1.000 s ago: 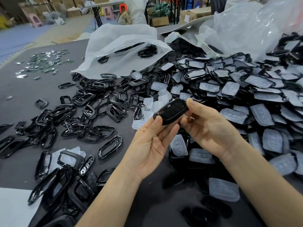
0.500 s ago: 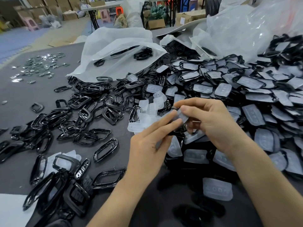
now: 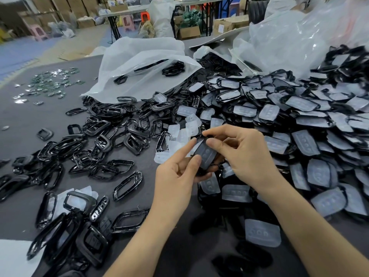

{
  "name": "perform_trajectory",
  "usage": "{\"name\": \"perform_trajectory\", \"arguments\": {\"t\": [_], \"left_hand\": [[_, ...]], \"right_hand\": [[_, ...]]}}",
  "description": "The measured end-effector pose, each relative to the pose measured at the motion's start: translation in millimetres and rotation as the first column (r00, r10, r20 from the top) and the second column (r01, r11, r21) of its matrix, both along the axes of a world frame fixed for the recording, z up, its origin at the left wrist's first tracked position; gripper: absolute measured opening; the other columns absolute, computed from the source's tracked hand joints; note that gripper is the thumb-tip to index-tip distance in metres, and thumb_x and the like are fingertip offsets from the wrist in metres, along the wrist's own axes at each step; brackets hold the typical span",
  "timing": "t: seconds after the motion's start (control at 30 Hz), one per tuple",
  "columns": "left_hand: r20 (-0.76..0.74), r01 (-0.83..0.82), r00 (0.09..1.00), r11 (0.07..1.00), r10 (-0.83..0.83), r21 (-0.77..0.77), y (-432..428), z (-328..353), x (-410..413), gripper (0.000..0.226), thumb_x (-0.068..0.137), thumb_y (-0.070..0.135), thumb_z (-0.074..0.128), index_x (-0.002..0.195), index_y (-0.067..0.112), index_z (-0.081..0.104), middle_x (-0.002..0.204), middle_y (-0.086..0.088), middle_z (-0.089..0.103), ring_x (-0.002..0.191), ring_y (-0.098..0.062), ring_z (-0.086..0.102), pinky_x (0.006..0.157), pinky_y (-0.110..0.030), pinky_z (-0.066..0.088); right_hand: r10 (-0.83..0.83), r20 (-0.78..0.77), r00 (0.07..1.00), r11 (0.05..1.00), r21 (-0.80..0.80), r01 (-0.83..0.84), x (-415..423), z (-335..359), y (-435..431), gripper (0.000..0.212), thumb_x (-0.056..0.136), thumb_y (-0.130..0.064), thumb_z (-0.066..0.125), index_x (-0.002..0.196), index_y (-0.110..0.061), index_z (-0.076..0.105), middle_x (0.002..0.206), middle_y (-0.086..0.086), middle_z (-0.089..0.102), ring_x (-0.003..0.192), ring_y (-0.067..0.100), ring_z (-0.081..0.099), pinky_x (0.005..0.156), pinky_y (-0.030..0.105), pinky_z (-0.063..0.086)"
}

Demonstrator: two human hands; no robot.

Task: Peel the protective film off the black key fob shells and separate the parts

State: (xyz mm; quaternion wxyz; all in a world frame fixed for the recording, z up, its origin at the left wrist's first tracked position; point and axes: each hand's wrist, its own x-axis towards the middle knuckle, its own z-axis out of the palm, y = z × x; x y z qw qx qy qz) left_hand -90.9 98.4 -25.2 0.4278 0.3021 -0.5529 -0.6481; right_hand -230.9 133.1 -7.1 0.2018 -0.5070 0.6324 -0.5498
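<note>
A black key fob shell (image 3: 205, 155) with a cloudy film on its face is held between both hands above the dark table (image 3: 26, 120). My left hand (image 3: 175, 176) grips its lower end with thumb and fingers. My right hand (image 3: 241, 156) pinches its upper end with thumb and forefinger. A large heap of film-covered shells (image 3: 299, 120) fills the right side. Peeled films (image 3: 185, 128) lie just behind my hands.
Black frame rings (image 3: 95, 140) are scattered over the left and middle of the table. A white plastic bag (image 3: 139, 62) lies at the back, clear bags (image 3: 295, 35) at the back right. Small metal parts (image 3: 50, 82) lie far left. A white sheet (image 3: 14, 258) is at the bottom left corner.
The shell has been turned from its bare black button side to a film-covered face, and both hands have dropped lower and closed in on it.
</note>
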Motion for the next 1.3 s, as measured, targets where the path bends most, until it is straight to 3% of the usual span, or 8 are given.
{"name": "perform_trajectory", "arguments": {"t": [0.33,0.43,0.57,0.63,0.73,0.83,1.13,1.3], "left_hand": [[0.008,0.014,1.000,1.000,-0.014,-0.014,-4,-4,1,0.025,0.093,0.012,0.052,0.116,0.019,0.061,0.073,-0.005,0.074,0.074,-0.025,0.074,0.061,-0.019,0.056],[0.000,-0.089,0.996,0.996,0.090,-0.019,-9,-4,8,0.028,0.090,0.025,0.054,0.114,0.017,0.064,0.096,-0.005,0.075,0.086,-0.021,0.074,0.069,-0.022,0.058],[0.425,-0.210,0.813,0.881,0.398,-0.423,-26,-9,23,0.032,0.096,0.016,0.055,0.123,0.033,0.061,0.124,0.008,0.064,0.106,0.004,0.059,0.093,-0.023,0.047],[0.619,-0.097,0.669,0.875,0.411,-0.475,-33,-12,24,0.044,0.095,0.014,0.055,0.139,0.023,0.050,0.151,-0.002,0.042,0.138,-0.011,0.037,0.111,-0.030,0.031],[0.763,0.093,0.549,0.883,0.340,-0.461,-36,-16,23,0.048,0.096,0.015,0.055,0.143,0.020,0.046,0.159,-0.005,0.022,0.149,-0.019,0.013,0.119,-0.038,0.015],[0.756,0.165,0.569,0.855,0.325,-0.492,-33,-16,24,0.039,0.093,0.016,0.061,0.130,0.027,0.059,0.154,0.000,0.034,0.144,-0.019,0.029,0.117,-0.044,0.022],[0.623,0.006,0.655,0.821,0.428,-0.570,-33,-15,27,0.036,0.082,0.008,0.075,0.114,0.024,0.071,0.125,0.004,0.064,0.091,0.000,0.055,0.087,-0.023,0.039],[0.549,-0.122,0.695,0.828,0.465,-0.548,-36,-16,30,0.029,0.087,0.010,0.070,0.111,0.025,0.072,0.094,0.008,0.071,0.084,-0.006,0.062,0.079,-0.009,0.038]], "right_hand": [[-0.094,-0.036,0.995,0.993,-0.071,0.091,1,-1,0,0.014,0.084,-0.010,0.072,0.098,-0.015,0.073,0.075,-0.006,0.071,0.053,0.001,0.064,0.055,0.009,0.047],[-0.256,0.053,0.965,0.957,-0.131,0.260,-17,7,4,0.012,0.086,-0.013,0.070,0.097,-0.018,0.071,0.078,-0.004,0.071,0.050,0.005,0.065,0.051,0.012,0.049],[-0.477,0.163,0.864,0.834,-0.225,0.503,-49,14,14,0.008,0.092,-0.010,0.063,0.094,-0.016,0.068,0.081,0.000,0.068,0.053,0.010,0.068,0.054,0.029,0.057],[-0.560,0.229,0.796,0.762,-0.236,0.603,-63,15,17,0.010,0.093,-0.009,0.061,0.091,-0.016,0.068,0.084,0.002,0.068,0.056,0.008,0.068,0.059,0.032,0.059],[-0.704,0.247,0.666,0.618,-0.250,0.745,-83,16,23,0.011,0.092,-0.009,0.061,0.093,-0.016,0.069,0.090,0.011,0.066,0.070,0.011,0.067,0.069,0.026,0.057],[-0.826,0.174,0.536,0.486,-0.260,0.834,-103,17,36,0.015,0.092,-0.014,0.061,0.102,-0.011,0.072,0.097,0.013,0.065,0.077,0.017,0.063,0.077,0.027,0.054],[-0.866,-0.114,0.487,0.495,-0.061,0.867,-120,5,46,0.026,0.095,-0.025,0.059,0.107,-0.006,0.071,0.110,0.015,0.056,0.100,0.024,0.051,0.075,0.016,0.030],[-0.886,-0.182,0.427,0.447,-0.086,0.890,-113,7,42,0.028,0.096,-0.029,0.055,0.105,-0.006,0.070,0.116,0.012,0.054,0.112,0.030,0.046,0.076,0.020,0.027]]}}
